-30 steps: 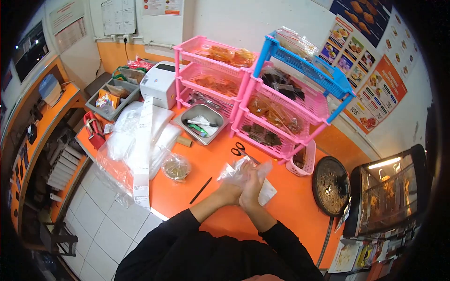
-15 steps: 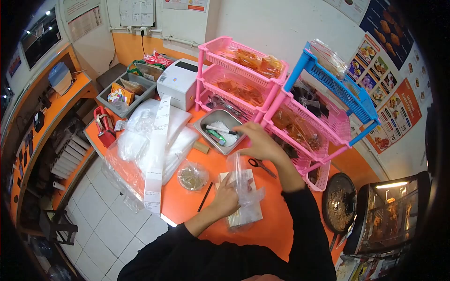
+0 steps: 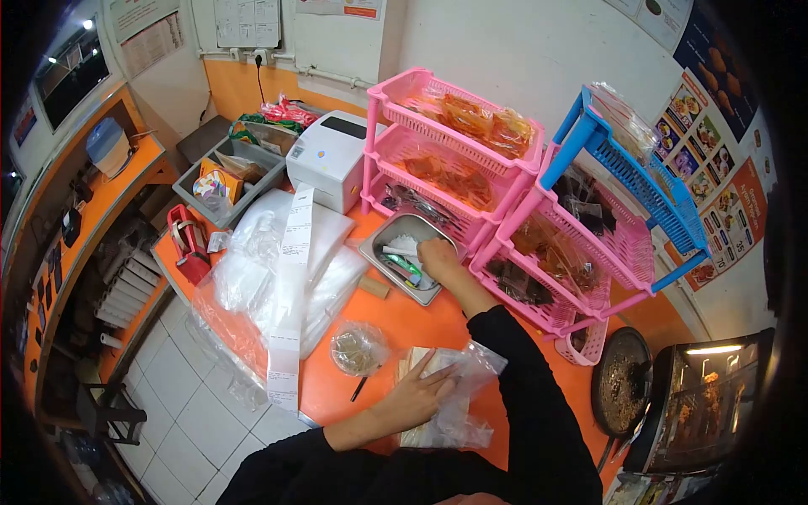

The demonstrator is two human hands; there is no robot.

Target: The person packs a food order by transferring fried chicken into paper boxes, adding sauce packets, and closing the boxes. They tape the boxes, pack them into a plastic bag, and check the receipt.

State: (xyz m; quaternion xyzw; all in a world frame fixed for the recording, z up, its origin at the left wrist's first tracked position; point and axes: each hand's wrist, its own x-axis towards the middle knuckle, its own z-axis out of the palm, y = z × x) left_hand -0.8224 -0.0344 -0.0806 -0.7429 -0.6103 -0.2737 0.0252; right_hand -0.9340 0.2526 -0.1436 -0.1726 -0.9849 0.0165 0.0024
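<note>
My left hand (image 3: 412,402) lies with its fingers stretched and spread on a clear plastic bag (image 3: 481,370), over a pale flat stack (image 3: 412,438) at the front of the orange table. My right hand (image 3: 439,259) reaches into a small metal tray (image 3: 423,296), fingers closed together at the end of a white stick-like thing (image 3: 401,251). What the fingertips grip is hidden. Beside that, a green packet (image 3: 406,268) lies in the tray. Left of the stack are a wrapped round item (image 3: 358,348) in clear plastic and a dark pen (image 3: 359,388).
Pink racks (image 3: 454,139) with bagged food and a blue rack (image 3: 648,185) stand behind my right arm. A white printer (image 3: 330,158), clear bags (image 3: 261,244) and a long receipt strip (image 3: 288,311) lie at left. A dark round pan (image 3: 621,383) sits at right.
My right hand has moved down into the metal tray and closed. The plastic bag has sunk and tilted rightward, while my left hand stays over the stack.
</note>
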